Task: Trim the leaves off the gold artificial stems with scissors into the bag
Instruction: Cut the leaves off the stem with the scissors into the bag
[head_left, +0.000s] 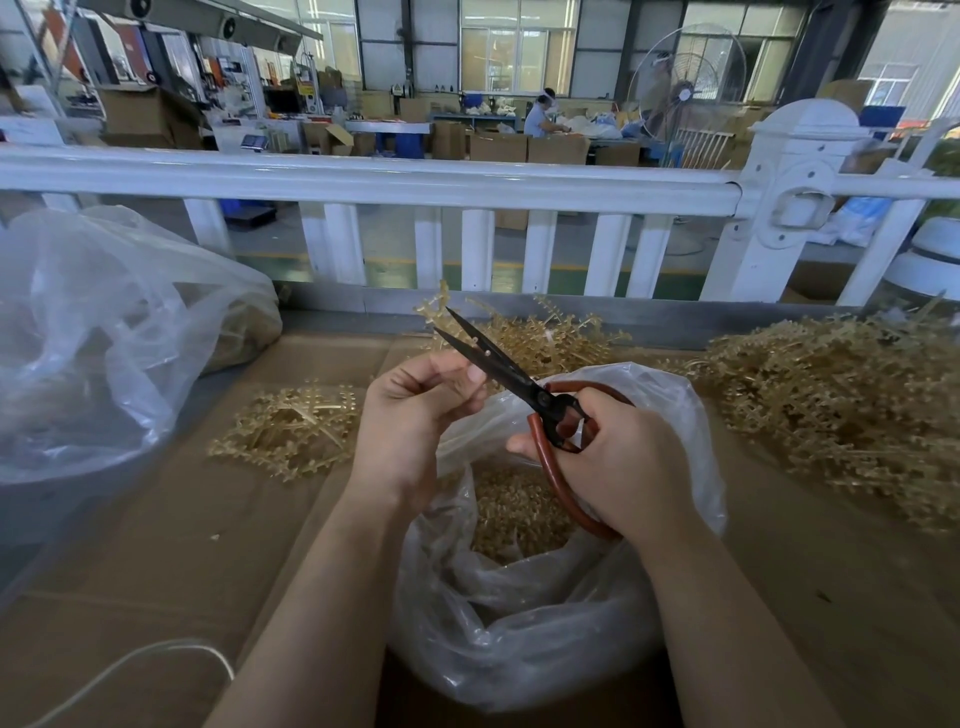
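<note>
The cardboard-covered tabletop (156, 545) runs up to a white railing (363, 179), and across it lie the big things first: a large clear bag (93, 338) slumped at the far left, a wide heap of gold stems (831, 405) at the right, a smaller heap (535, 338) behind the hands, and a flat bundle of stems (291, 431) left of centre. Directly under the hands stands the open plastic bag (519, 623), its mouth gaping upward with cut gold leaves (514, 514) already piled inside. The right hand (618, 467) has its grip curled through the red loop handles of the scissors (498, 369), whose dark blades stand parted and point up and away to the left. The left hand (415, 410) pinches something thin between thumb and fingertips just beside the blades; it looks like a gold stem (436, 314) whose leafy tip shows beyond the blade points, though where it meets the fingers is hard to make out. The risk I'd judge from here is plain: the left fingertips sit very near the open blades, so a hasty close could nick them. The cutting point also sits toward the bag's far rim, so leaves may drop onto the tabletop instead.
</note>
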